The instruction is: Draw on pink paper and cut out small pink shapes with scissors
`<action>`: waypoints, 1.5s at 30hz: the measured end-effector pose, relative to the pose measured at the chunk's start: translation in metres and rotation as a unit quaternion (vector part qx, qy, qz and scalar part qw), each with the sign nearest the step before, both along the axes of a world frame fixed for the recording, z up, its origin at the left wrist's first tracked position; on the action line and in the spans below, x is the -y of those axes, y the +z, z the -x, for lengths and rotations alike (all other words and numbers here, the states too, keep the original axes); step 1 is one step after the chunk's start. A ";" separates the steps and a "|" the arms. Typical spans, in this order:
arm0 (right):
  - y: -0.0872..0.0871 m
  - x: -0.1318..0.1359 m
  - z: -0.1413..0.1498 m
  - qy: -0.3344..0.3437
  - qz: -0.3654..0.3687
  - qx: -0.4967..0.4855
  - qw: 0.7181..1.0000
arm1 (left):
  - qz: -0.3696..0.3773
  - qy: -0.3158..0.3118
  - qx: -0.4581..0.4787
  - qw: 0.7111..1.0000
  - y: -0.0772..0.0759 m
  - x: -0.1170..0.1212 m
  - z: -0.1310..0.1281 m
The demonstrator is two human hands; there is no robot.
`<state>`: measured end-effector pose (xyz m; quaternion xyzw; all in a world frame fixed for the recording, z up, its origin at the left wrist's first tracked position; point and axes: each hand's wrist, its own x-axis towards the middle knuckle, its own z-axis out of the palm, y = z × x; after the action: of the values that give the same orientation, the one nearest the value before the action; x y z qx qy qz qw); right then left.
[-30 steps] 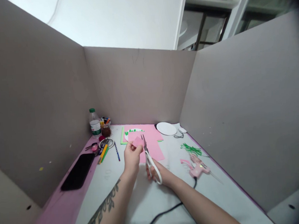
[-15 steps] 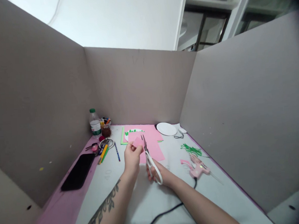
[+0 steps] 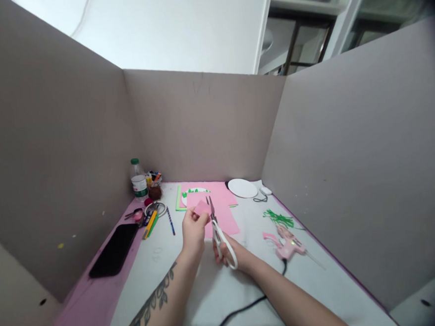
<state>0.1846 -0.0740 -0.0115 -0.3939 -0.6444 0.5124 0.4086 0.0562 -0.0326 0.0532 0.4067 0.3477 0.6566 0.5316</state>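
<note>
Between the thumb and fingers of my left hand [image 3: 194, 227] is a small piece of pink paper [image 3: 202, 207]. My right hand [image 3: 229, 251] grips white-handled scissors [image 3: 223, 242], their blades slightly apart and pointing away from me. The blades stand right beside the small piece; whether they touch it I cannot tell. Beyond and beneath both hands lies a larger pink sheet [image 3: 227, 221]. It partly covers a white disc with green pointed shapes [image 3: 195, 190], which rests on more pink and green sheets.
A pink glue gun [image 3: 288, 247] with a black cord [image 3: 246, 307] and green strands [image 3: 279, 218] lie at right. A white plate [image 3: 242, 187] sits at the back. On the left are a phone [image 3: 114, 250], a yellow cutter [image 3: 150, 225], a pencil [image 3: 170, 221] and a bottle [image 3: 139, 183]. Grey partitions enclose the table.
My left hand and the small pink piece have shifted slightly right, closer to the scissor blades. The scissors have barely moved, and their blades remain apart.
</note>
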 end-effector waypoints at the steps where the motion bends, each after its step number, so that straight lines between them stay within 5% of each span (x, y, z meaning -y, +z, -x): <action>1: 0.000 0.000 0.000 -0.001 0.001 -0.001 1.000 | 0.001 0.000 -0.001 1.000 -0.001 0.000 0.000; 20: -0.018 -0.009 -0.011 0.001 0.019 -0.013 1.000 | -0.005 0.008 -0.019 1.000 -0.001 -0.005 0.003; 34: -0.004 -0.005 -0.012 -0.009 0.040 0.005 0.999 | -0.004 0.001 -0.019 1.000 -0.002 -0.008 0.004; 45: -0.009 -0.007 -0.015 0.006 0.010 0.006 1.000 | -0.013 0.008 -0.035 0.999 -0.005 -0.009 0.004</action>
<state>0.1992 -0.0673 -0.0200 -0.3970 -0.6439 0.5195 0.3975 0.0520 -0.0236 0.0485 0.4337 0.3604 0.6508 0.5084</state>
